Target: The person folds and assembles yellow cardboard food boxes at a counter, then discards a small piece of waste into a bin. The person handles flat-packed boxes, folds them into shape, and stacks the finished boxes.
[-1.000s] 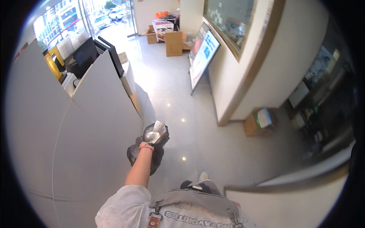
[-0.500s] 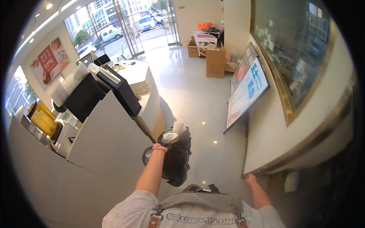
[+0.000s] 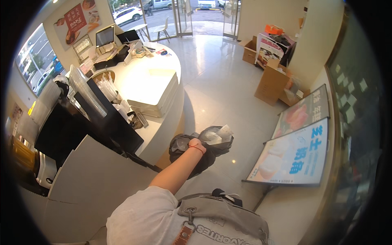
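Observation:
My left hand is closed round the gathered neck of a black garbage bag, its arm stretched forward. White crumpled paper pokes out of the bag's top on the far side. The bag hangs above the tiled floor, close to the end of the grey partition and the rounded white counter. A red string circles my left wrist. My right hand is out of sight.
On the right, poster boards lean along the wall. Cardboard boxes stand at the back right, beside a small printed stand. Glass doors are at the far end. Stacked plastic lids and a black monitor-like panel line the left.
I have moved forward and the view has turned. The counter and poster boards are nearer. My right hand, earlier at the wall's lower edge, has left view; my left still holds the bag.

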### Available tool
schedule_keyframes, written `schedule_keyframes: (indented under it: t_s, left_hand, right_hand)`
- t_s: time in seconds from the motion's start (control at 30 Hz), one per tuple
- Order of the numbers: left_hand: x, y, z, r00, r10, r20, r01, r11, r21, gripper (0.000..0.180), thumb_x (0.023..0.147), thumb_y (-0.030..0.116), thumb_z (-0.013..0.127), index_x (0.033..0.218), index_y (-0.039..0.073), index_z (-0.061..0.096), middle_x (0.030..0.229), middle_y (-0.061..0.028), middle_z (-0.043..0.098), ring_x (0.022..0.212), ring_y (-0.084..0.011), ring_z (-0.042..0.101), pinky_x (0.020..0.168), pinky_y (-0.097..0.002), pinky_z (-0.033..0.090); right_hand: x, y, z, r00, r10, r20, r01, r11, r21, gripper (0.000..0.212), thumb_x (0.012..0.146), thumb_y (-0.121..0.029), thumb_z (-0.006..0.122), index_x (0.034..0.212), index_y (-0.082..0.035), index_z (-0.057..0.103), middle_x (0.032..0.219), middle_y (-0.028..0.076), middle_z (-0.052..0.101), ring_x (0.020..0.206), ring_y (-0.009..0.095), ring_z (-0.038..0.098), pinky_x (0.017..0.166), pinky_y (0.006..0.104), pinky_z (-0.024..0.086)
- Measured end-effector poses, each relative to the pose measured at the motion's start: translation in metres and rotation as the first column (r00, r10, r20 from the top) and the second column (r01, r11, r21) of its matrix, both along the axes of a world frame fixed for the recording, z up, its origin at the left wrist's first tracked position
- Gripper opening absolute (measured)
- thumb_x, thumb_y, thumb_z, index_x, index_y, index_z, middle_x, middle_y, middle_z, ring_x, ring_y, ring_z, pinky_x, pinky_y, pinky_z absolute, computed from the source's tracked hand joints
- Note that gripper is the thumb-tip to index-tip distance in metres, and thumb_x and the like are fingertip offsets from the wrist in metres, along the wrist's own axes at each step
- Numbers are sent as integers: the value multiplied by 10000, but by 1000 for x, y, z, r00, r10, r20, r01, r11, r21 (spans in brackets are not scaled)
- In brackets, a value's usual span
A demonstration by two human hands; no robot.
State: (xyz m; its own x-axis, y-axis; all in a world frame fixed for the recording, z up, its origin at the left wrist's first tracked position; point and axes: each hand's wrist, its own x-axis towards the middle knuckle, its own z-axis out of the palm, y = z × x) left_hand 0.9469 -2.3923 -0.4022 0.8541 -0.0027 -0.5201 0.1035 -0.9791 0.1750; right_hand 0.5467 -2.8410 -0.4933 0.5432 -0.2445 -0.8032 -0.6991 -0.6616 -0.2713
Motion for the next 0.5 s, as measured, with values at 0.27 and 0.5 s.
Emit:
schedule_keyframes:
  t_s: [0.27, 0.5]
  left_hand:
    - [304, -44, -18, 944, 301, -137, -312, 948, -61, 448, 824, 322, 638, 1209, 96, 669, 1256, -131, 642, 1178, -267, 606, 990, -341, 475]
    - [540, -52, -2, 888, 437, -145, -449, 891, -66, 423, 870, 299, 615, 1222, 64, 632, 1272, -141, 623, 1168, -273, 603, 977, -336, 476]
  right_hand:
    - [285, -105, -81, 981, 15, -192, -18, 1000, -11, 189, 817, -131, 607, 969, -65, 697, 916, 169, 704, 870, 309, 667, 778, 414, 526]
    - [847, -196, -42, 832, 465, 303, -338, 857, -390, 170, 798, -117, 604, 931, -55, 689, 943, 204, 697, 926, 374, 665, 816, 446, 523]
